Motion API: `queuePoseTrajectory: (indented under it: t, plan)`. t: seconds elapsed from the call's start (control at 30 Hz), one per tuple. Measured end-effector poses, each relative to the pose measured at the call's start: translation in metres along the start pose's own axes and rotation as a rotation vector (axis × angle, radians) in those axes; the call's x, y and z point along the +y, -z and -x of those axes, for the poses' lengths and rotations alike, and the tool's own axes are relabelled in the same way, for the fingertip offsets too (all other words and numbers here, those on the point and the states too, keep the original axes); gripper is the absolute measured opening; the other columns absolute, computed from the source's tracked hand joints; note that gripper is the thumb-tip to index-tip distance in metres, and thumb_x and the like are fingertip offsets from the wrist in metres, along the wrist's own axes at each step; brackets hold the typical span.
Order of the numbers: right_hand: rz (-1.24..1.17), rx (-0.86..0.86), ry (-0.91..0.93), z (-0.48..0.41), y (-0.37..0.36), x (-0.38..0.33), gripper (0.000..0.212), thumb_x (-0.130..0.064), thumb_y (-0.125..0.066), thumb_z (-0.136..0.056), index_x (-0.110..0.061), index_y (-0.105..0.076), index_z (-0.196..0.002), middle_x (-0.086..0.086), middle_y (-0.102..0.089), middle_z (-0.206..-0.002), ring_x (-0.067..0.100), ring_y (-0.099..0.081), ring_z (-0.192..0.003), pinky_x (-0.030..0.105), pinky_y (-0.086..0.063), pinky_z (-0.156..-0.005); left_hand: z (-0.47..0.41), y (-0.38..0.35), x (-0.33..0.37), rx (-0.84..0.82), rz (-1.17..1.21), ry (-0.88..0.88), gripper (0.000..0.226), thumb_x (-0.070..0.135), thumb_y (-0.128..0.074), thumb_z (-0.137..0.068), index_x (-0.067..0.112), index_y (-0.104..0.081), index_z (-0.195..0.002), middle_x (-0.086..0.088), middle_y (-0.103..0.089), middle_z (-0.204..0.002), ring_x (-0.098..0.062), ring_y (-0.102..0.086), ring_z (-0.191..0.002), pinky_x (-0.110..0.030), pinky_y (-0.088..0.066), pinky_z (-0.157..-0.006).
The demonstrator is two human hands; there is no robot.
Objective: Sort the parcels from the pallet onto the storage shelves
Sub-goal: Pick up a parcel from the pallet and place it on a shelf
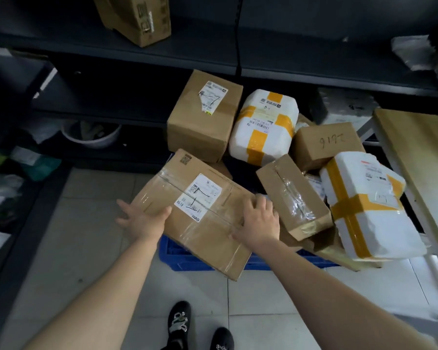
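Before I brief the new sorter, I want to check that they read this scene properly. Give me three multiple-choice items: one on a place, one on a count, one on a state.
1. Where in the pile is the large flat brown cardboard box?
A) front left, nearest the person
B) on the upper shelf
C) on the wooden board

2. How many white parcels crossed with yellow tape are there?
A) one
B) two
C) four

3. What are the left hand and right hand doing?
A) both touch the flat box
B) one holds a white parcel
C) both hang free

Answers:
1 A: it overhangs the front of the blue plastic pallet.
2 B: one lies at the back, one at the right.
3 A: the left is at its left edge, the right is on its top.
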State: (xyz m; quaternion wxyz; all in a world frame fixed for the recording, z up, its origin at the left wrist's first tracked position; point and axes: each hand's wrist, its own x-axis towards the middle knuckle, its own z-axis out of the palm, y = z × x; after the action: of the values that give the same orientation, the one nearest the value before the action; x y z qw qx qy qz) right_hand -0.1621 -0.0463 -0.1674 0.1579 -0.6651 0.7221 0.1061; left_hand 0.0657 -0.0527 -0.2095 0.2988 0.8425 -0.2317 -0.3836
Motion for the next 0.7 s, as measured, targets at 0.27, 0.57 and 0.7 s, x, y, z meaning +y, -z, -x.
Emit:
queuePoseTrajectory:
  t: [0.27, 0.57, 0.7]
  plan:
    - [-0.043, -0.152, -0.110, -0.020, 0.000, 0.009, 0.140, -0.070, -0.080, -0.054, -0.016, 0.000, -0.155, 0.014, -0.022, -0.154, 0.034, -0.021, -0.143, 0.049, -0.024, -0.114, 0.008, -0.009, -0.023, -0.127, 0.418, 0.157, 0.042, 0.017, -0.078, -0.077, 0.011, -0.051, -0.107, -0.010, -0.063, -0.106, -0.030, -0.064, -0.099, -0.048, -0.055, -0.088]
    - [-0.101, -0.046, -0.033, 0.002, -0.021, 0.008, 0.097, -0.077, -0.066, -0.065, -0.018, -0.039, -0.138, 0.012, -0.044, -0.136, 0.031, -0.039, -0.129, 0.043, -0.037, -0.105, 0.078, -0.012, -0.054, -0.344, 0.411, 0.249, 0.046, 0.013, -0.054, -0.098, 0.029, -0.040, -0.138, 0.002, -0.054, -0.119, -0.024, -0.051, -0.103, -0.046, -0.049, -0.077]
    - [-0.384, -0.057, 0.075, 0.018, -0.032, 0.012, 0.068, -0.059, -0.064, -0.082, -0.019, -0.046, -0.133, 0.009, -0.050, -0.130, 0.027, -0.049, -0.119, 0.044, -0.048, -0.096, 0.093, 0.000, -0.073, -0.264, 0.500, 0.266, 0.039, 0.012, -0.050, -0.100, 0.031, -0.046, -0.134, 0.001, -0.058, -0.121, -0.020, -0.052, -0.097, -0.045, -0.044, -0.085]
